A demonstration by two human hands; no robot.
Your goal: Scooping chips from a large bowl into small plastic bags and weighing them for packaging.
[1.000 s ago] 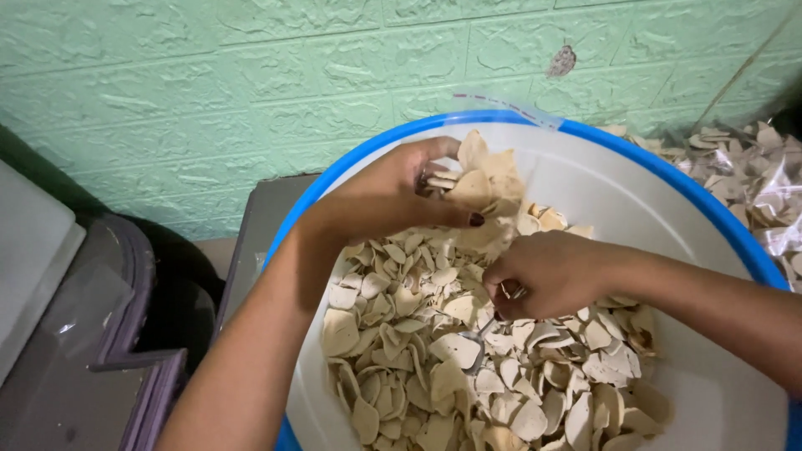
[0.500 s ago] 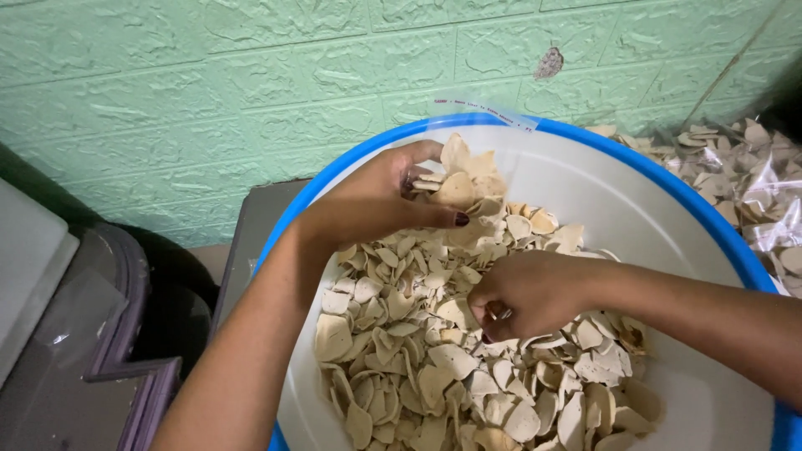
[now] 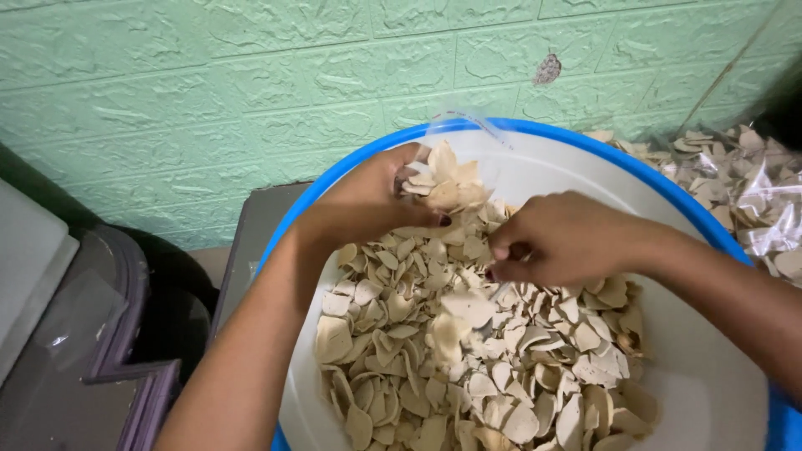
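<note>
A large basin (image 3: 718,392), white inside with a blue rim, holds a heap of pale beige crackers (image 3: 434,351). My left hand (image 3: 368,200) grips a clear plastic bag (image 3: 455,179) stuffed with crackers at the basin's far side. Just to the right of the bag, my right hand (image 3: 555,238) hovers above the heap with fingers curled together. Whether it holds crackers I cannot tell. A few crackers look blurred below it, near the heap's middle.
A green textured wall (image 3: 251,92) stands right behind the basin. Clear bags filled with crackers (image 3: 743,184) lie at the right. A dark grey and purple piece of furniture (image 3: 125,351) and a grey surface (image 3: 259,225) sit to the left.
My right hand rose out of the cracker heap and moved up toward the bag. A few crackers look blurred beneath it. My left hand stayed on the bag.
</note>
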